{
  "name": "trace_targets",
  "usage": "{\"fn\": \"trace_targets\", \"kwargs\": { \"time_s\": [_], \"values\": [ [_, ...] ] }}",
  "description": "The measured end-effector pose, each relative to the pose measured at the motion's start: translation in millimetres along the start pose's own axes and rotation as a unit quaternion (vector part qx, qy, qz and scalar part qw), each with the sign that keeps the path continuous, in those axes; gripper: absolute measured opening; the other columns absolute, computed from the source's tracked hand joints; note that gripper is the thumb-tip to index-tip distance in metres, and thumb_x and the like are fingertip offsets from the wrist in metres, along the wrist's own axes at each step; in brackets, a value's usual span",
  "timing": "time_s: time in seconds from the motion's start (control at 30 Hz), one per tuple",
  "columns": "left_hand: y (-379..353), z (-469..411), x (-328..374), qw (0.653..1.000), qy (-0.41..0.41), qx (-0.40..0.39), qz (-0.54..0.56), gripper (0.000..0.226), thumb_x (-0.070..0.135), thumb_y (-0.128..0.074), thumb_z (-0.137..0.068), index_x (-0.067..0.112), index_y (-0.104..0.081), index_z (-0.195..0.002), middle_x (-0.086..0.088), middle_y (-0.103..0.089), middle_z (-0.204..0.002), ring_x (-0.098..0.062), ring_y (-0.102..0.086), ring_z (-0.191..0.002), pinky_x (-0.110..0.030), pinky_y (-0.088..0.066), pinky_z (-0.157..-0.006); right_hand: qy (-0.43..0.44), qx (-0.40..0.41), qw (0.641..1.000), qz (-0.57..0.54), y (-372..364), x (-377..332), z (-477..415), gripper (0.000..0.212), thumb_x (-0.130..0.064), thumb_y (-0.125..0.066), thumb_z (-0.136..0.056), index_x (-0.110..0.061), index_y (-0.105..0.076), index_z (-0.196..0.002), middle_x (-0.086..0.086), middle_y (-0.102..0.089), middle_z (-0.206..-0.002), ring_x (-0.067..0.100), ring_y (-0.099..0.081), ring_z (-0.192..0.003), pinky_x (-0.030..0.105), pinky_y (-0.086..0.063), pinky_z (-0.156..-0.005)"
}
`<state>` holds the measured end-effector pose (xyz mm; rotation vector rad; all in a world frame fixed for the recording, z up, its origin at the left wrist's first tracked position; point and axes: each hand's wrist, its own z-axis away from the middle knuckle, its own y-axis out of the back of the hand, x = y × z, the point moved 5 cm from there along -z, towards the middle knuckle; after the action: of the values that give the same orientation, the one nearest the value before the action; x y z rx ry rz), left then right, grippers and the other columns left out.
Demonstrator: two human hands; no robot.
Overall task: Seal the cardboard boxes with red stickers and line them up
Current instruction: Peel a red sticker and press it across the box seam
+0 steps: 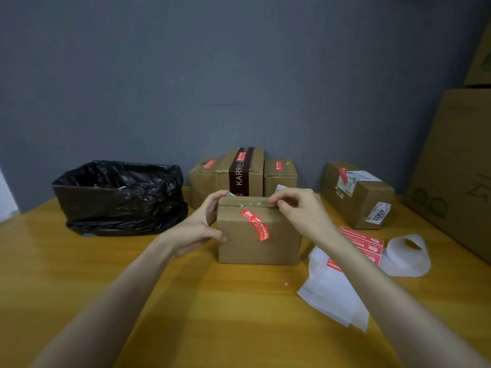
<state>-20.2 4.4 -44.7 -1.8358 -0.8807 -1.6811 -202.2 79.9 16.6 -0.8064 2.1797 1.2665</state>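
Centre of table (186, 301): one cardboard box (259, 245), front face toward me. A red sticker (255, 228) runs slantwise from just under the top seam down the front; its lower end looks slightly lifted.

My left hand (204, 227) grips the box's left side, thumb on the front face, fingers curled round behind. My right hand (297, 208) has its fingertips curled and pinching at the box's top edge, right of the seam.

Behind, against the wall: three stickered boxes (245, 171) standing side by side, the middle one tallest, with dark tape. A fourth box (356, 193) lies apart on the right. Sticker sheet (364, 245) and white backing roll (406, 258) lie near my right forearm. Black-lined bin (119, 197) sits to the left.
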Motion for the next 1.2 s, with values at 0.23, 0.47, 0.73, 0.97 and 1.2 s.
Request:
{"fn": "trace_targets", "kwargs": {
  "time_s": [0.23, 0.47, 0.73, 0.97, 1.2],
  "values": [
    [6, -17, 4, 0.997, 0.011, 0.061, 0.039, 0.091, 0.047, -0.086, -0.050, 0.025, -0.048, -0.130, -0.001, -0.052, -0.132, -0.018, -0.050, -0.122, -0.035, -0.041, -0.103, 0.081, -0.109, 0.981, 0.137, -19, -13, -15, 0.015, -0.016, -0.060, -0.089, -0.015, -0.070, -0.100, -0.001, -0.057, -0.097, 0.005, -0.050, -0.084, 0.015, -0.039, -0.074],
    [3, -41, 9, 0.983, 0.067, 0.171, 0.013, 0.021, 0.015, -0.067, -0.083, 0.022, -0.064, -0.102, -0.010, -0.064, -0.115, -0.023, -0.061, -0.104, -0.030, -0.051, -0.082, 0.077, -0.147, 0.984, 0.066, -29, -14, -30, 0.016, -0.008, -0.064, -0.085, -0.017, -0.071, -0.097, -0.005, -0.060, -0.087, 0.002, -0.052, -0.075, 0.006, -0.041, -0.065],
    [7, -43, 9, 0.985, 0.066, 0.157, -0.004, 0.022, 0.001, -0.061, -0.084, 0.018, -0.066, -0.097, -0.016, -0.063, -0.109, -0.028, -0.061, -0.101, -0.032, -0.052, -0.076, 0.064, -0.209, 0.976, 0.019, -37, -10, -34, 0.021, -0.017, -0.064, -0.086, -0.026, -0.072, -0.103, -0.014, -0.054, -0.082, -0.009, -0.046, -0.067, 0.003, -0.037, -0.060],
    [7, -43, 7, 0.986, 0.065, 0.152, 0.006, 0.018, 0.006, -0.064, -0.083, 0.017, -0.066, -0.098, -0.014, -0.066, -0.101, -0.024, -0.063, -0.091, -0.031, -0.053, -0.074, 0.055, -0.192, 0.980, -0.017, -39, -7, -34, 0.010, -0.015, -0.068, -0.083, -0.021, -0.074, -0.087, -0.012, -0.055, -0.069, -0.008, -0.045, -0.057, 0.004, -0.035, -0.054],
    [5, -43, 8, 0.988, 0.058, 0.139, 0.010, 0.018, 0.007, -0.062, -0.085, 0.015, -0.065, -0.101, -0.013, -0.066, -0.099, -0.022, -0.063, -0.086, -0.032, -0.052, -0.074, 0.071, -0.146, 0.986, 0.045, -42, -9, -32, 0.010, -0.024, -0.067, -0.084, -0.031, -0.067, -0.076, -0.016, -0.056, -0.078, 0.002, -0.048, -0.071, 0.028, -0.046, -0.072]
  ]
}}
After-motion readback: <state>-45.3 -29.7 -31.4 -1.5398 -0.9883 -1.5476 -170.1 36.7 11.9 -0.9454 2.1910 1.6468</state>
